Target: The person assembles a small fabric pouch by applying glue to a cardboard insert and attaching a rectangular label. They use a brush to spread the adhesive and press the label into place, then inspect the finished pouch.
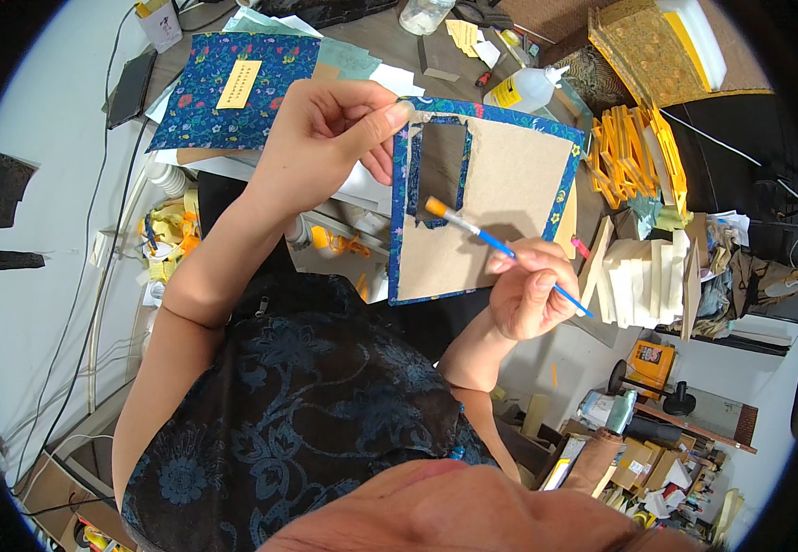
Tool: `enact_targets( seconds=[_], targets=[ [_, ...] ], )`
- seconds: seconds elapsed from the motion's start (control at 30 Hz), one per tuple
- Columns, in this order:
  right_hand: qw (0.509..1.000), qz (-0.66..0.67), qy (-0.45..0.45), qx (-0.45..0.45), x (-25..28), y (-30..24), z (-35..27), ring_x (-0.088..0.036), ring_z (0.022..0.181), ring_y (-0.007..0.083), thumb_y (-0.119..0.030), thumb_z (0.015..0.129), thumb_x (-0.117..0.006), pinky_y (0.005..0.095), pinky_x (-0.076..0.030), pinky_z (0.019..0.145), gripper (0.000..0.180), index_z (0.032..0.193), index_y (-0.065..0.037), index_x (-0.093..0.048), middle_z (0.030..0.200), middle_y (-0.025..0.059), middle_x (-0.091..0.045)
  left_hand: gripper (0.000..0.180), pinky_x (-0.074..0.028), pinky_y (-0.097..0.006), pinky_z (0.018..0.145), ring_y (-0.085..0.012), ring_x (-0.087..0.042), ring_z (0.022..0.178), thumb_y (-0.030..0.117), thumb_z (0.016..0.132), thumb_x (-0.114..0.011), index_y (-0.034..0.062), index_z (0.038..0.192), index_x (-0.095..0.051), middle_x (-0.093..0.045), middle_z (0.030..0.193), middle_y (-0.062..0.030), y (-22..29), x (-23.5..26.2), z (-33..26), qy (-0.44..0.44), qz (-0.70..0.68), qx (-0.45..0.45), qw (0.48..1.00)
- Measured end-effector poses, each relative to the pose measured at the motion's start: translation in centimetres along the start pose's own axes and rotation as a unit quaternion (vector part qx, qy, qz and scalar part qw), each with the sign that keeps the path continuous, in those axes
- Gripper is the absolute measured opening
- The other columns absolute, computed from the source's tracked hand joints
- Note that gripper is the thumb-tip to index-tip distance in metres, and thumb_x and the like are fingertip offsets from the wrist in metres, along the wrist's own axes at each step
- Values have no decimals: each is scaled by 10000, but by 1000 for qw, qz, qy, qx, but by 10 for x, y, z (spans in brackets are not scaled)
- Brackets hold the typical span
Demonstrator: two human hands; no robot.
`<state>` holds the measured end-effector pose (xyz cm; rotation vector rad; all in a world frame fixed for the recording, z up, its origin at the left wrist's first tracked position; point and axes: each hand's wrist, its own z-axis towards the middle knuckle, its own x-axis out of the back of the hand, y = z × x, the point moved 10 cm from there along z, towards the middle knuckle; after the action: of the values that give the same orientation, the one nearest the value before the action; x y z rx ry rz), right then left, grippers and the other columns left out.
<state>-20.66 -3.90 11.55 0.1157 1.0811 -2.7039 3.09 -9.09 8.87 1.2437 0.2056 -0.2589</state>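
Observation:
My left hand [321, 138] pinches the upper left corner of a beige board [514, 179], thumb on top. Blue floral fabric is folded over the board's edges, and a rectangular window [442, 166] is cut through its upper left part, edged with the same fabric. The board is raised at a tilt in front of my chest. My right hand [535, 293] grips a slim paintbrush [472, 227] with a blue handle and orange bristles. Its tip is over the lower edge of the window; whether it touches, I cannot tell.
On the table at the far left lies a blue floral cover [183, 115] with a yellow label, near a dark phone [130, 89]. A white glue bottle [523, 89] stands behind the board. To the right are yellow frames [618, 152] and a stack of cream blocks [638, 281].

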Motion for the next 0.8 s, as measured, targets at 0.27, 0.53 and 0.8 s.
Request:
enact_targets(
  seconds=[0.27, 0.53, 0.8],
  targets=[
    [999, -30, -32, -24, -7, 4, -3, -636, 596, 219, -191, 913, -607, 290, -530, 563, 273, 826, 64, -645, 751, 180, -641, 167, -514, -236, 496, -107, -612, 539, 120, 904, -618, -38, 876, -663, -625, 646, -58, 0, 1, 0, -3, 14, 6, 1000],
    [999, -31, -26, 0, -8, 0, -3, -630, 591, 208, -182, 908, -603, 296, -525, 548, 270, 797, 61, -643, 735, 175, -636, 184, -517, -229, 509, -107, -617, 542, 136, 907, -621, -31, 846, -666, -621, 638, -57, 0, 1, -1, -3, 13, 7, 1000],
    [993, -110, -45, -26, -11, 4, 1, -608, 561, 209, -185, 914, -591, 280, -500, 531, 298, 771, 73, -631, 707, 182, -624, 177, -518, -226, 506, -107, -617, 545, 126, 900, -623, -39, 851, -662, -621, 649, -56, 1, 7, 1, 5, 1, 3, 1000]
  ],
)
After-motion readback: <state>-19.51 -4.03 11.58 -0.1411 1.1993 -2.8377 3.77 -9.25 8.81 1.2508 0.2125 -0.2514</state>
